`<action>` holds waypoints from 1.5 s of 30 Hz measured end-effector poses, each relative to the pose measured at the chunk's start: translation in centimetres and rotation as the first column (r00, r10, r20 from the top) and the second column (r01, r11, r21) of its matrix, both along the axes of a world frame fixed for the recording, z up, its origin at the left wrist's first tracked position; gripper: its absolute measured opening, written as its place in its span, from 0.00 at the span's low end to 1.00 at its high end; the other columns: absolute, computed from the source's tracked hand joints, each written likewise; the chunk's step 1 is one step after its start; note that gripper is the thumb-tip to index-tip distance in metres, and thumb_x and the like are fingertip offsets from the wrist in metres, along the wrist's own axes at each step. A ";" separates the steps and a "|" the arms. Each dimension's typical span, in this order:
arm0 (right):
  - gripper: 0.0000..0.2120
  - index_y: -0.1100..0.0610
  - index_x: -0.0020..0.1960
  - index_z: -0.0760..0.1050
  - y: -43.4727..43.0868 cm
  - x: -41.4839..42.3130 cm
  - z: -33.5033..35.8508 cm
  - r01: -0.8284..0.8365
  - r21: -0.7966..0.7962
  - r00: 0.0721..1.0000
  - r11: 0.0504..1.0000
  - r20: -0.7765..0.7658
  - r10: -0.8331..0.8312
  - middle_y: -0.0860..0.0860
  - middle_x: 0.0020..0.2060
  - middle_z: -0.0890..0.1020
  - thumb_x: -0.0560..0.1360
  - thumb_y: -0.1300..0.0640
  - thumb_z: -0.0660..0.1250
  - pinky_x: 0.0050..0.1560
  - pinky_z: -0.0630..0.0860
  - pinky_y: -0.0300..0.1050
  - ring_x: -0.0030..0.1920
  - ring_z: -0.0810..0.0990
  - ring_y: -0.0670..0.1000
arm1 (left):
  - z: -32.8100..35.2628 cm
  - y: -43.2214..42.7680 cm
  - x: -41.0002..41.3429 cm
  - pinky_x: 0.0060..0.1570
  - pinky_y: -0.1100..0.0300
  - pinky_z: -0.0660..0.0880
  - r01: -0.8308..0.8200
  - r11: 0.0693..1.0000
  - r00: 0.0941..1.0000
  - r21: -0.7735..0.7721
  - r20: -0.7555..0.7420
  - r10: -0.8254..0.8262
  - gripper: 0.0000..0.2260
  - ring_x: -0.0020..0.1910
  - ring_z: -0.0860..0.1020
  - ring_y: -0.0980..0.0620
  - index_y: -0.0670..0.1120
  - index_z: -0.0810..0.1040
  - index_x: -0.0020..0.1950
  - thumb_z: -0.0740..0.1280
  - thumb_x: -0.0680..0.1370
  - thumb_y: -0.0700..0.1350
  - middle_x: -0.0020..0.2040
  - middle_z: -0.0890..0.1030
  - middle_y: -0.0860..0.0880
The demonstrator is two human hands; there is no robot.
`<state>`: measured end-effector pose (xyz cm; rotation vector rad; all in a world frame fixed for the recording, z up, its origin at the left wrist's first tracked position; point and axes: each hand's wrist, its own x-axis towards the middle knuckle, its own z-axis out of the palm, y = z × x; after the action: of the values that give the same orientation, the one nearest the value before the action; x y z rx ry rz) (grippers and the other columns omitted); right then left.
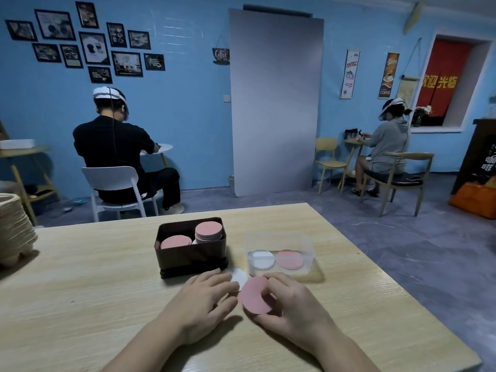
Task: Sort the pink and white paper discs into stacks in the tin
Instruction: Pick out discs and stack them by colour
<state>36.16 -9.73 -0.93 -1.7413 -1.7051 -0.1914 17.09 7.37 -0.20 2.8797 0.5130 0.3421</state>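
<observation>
Pinching thin round pink disc point(252, 294)

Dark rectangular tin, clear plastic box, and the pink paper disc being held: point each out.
Dark rectangular tin point(188, 257): head view, front wall.
Clear plastic box point(308, 247): head view, right wall.
Held pink paper disc point(252, 296): head view, its centre.

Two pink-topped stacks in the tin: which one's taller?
The stack at the right end of the tin. Its top sits clearly higher and its layered side shows, while the left stack sits lower inside.
</observation>
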 end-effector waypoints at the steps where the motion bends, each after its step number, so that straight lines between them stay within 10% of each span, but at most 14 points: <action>1: 0.18 0.50 0.52 0.75 0.0 0.1 0.0 0.004 -0.016 1.000 1.000 0.006 -0.004 0.40 0.56 0.77 0.70 0.40 0.73 0.53 0.76 0.41 0.54 0.77 0.42 | 0.0 0.2 -0.3 0.68 0.66 0.53 0.002 1.000 1.000 -0.003 0.020 -0.002 0.25 0.77 0.56 0.62 0.62 0.71 0.69 0.47 0.80 0.70 0.73 0.67 0.65; 8: 0.18 0.50 0.45 0.71 0.0 -0.7 0.3 -0.003 -0.058 1.000 0.998 0.015 0.004 0.37 0.48 0.72 0.69 0.40 0.74 0.45 0.67 0.31 0.46 0.71 0.39 | -0.3 1.2 -2.7 0.62 0.56 0.71 -0.023 0.997 0.993 -0.076 0.114 0.032 0.11 0.66 0.71 0.60 0.59 0.73 0.49 0.63 0.76 0.64 0.55 0.77 0.62; 21: 0.17 0.48 0.44 0.69 0.8 -1.9 0.5 -0.022 -0.088 1.000 0.996 0.008 0.022 0.35 0.48 0.71 0.70 0.41 0.75 0.42 0.66 0.32 0.44 0.68 0.33 | -0.3 0.9 -3.6 0.50 0.56 0.74 -0.122 0.977 0.940 -0.173 0.296 0.170 0.15 0.48 0.74 0.60 0.59 0.71 0.50 0.70 0.68 0.60 0.46 0.76 0.61; 39: 0.25 0.50 0.64 0.72 5.8 -7.2 0.4 -0.217 -0.008 0.976 0.976 -0.004 0.217 0.47 0.65 0.78 0.72 0.43 0.74 0.63 0.74 0.40 0.64 0.76 0.45 | -0.2 0.8 -8.4 0.55 0.65 0.75 0.043 0.994 0.850 0.096 0.519 -0.087 0.14 0.59 0.76 0.53 0.47 0.77 0.49 0.78 0.68 0.45 0.62 0.77 0.51; 45: 0.13 0.51 0.48 0.72 5.4 -7.1 0.6 -0.228 0.040 0.972 0.973 0.066 0.225 0.48 0.65 0.76 0.74 0.46 0.73 0.59 0.75 0.41 0.63 0.76 0.46 | -0.7 0.7 -8.2 0.57 0.66 0.76 0.064 0.993 0.884 0.101 0.456 -0.104 0.15 0.64 0.74 0.57 0.50 0.78 0.55 0.75 0.73 0.53 0.67 0.76 0.53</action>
<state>29.05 -4.33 -0.38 -1.5062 -1.9127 -0.1822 8.93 8.09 -0.87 2.7408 0.2890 1.0215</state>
